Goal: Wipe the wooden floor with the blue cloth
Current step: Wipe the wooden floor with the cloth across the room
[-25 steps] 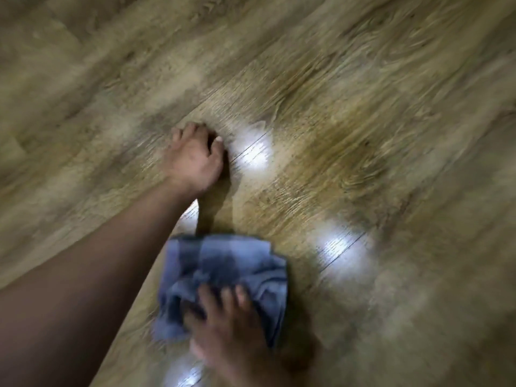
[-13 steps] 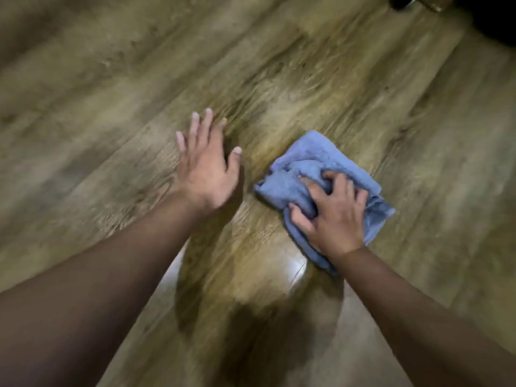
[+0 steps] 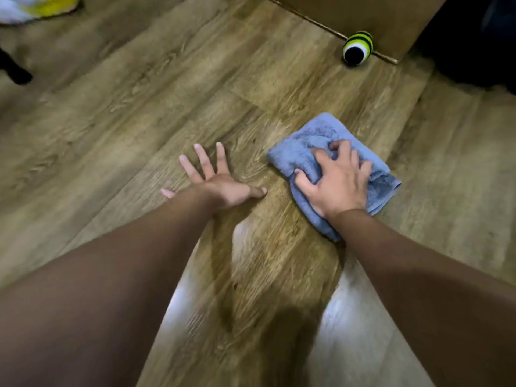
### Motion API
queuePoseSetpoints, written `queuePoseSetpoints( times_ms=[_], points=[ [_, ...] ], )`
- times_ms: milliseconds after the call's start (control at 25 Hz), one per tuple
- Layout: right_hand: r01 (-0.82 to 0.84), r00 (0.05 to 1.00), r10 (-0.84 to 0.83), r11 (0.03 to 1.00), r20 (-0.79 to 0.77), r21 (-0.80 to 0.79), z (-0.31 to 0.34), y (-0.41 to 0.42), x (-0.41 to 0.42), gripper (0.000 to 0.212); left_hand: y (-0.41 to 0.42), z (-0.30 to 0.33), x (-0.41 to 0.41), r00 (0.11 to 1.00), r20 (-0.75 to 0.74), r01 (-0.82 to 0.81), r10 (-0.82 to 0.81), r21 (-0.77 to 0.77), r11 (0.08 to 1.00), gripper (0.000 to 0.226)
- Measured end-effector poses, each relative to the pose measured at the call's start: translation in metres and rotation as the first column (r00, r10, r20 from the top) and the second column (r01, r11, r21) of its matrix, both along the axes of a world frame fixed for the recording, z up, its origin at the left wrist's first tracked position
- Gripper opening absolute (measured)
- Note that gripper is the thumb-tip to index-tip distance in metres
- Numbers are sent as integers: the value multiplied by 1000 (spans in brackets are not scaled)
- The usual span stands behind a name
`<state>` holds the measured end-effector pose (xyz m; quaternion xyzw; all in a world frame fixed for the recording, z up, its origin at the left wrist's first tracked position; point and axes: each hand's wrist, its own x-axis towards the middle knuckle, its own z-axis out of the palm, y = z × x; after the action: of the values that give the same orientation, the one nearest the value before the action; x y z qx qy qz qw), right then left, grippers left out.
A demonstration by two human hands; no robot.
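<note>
A folded blue cloth lies on the wooden floor, right of centre. My right hand presses down on the cloth, fingers curled into its folds. My left hand rests flat on the bare floor to the cloth's left, fingers spread wide, holding nothing. A narrow gap of floor separates its thumb from the cloth's edge. Both forearms reach in from the bottom of the view.
A green, white and black striped toy ball sits at the far right against a brown box or panel. A yellow and white object lies at the top left. A dark object stands at the left edge.
My right hand has pushed the cloth away from me and to the right across the floor. My left hand has spread its fingers flat. The view has tilted up, revealing the striped ball.
</note>
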<state>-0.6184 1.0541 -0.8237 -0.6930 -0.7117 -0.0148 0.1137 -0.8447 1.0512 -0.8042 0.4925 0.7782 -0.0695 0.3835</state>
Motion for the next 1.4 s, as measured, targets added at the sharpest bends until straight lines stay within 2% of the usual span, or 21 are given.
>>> queuePoseSetpoints(
  times_ms=[80,280,480,640,760,840,880,960,1040,1160,1280,1320,1400],
  points=[
    [-17,1000,17,1000,-6,6,-1,26,4,62,2,0,3,999,-38,12,-15,-76,997,147],
    [-39,999,39,999,1,15,4,50,7,60,-4,11,3,998,-5,61,-61,-103,993,142],
    [-64,998,64,998,-7,-20,6,48,7,58,-5,11,5,998,-32,44,-47,-98,994,141],
    [-45,999,44,998,-29,-41,10,38,7,54,-4,2,1,999,-9,45,-46,-73,996,155],
    [29,999,-30,999,-36,-31,10,-4,19,54,-3,-5,0,998,-41,53,-55,-42,998,161],
    [92,995,-93,995,-44,-36,10,-51,35,54,-12,-4,4,996,-84,37,-32,51,998,147],
    [130,990,-132,990,-47,-47,9,-79,44,54,-25,-4,12,992,-107,85,-70,136,987,129],
    [203,978,-205,978,-41,-51,10,-131,68,54,-53,-12,45,975,-147,215,-167,433,875,82],
    [275,959,-279,959,-51,-75,8,-184,95,53,-78,-13,109,967,-27,216,-252,612,761,57],
    [376,922,-382,922,-67,-87,6,-271,133,56,-110,-3,216,856,65,355,-513,648,674,46],
    [476,875,-481,875,-48,-85,3,-369,165,57,-149,4,306,689,59,590,-722,534,606,53],
    [493,866,-498,866,-46,-84,3,-399,176,56,-165,3,325,616,28,669,-788,510,541,58],
    [537,841,-541,839,-27,-86,5,-440,202,57,-197,-2,350,412,-68,796,-909,511,323,64]
  ],
)
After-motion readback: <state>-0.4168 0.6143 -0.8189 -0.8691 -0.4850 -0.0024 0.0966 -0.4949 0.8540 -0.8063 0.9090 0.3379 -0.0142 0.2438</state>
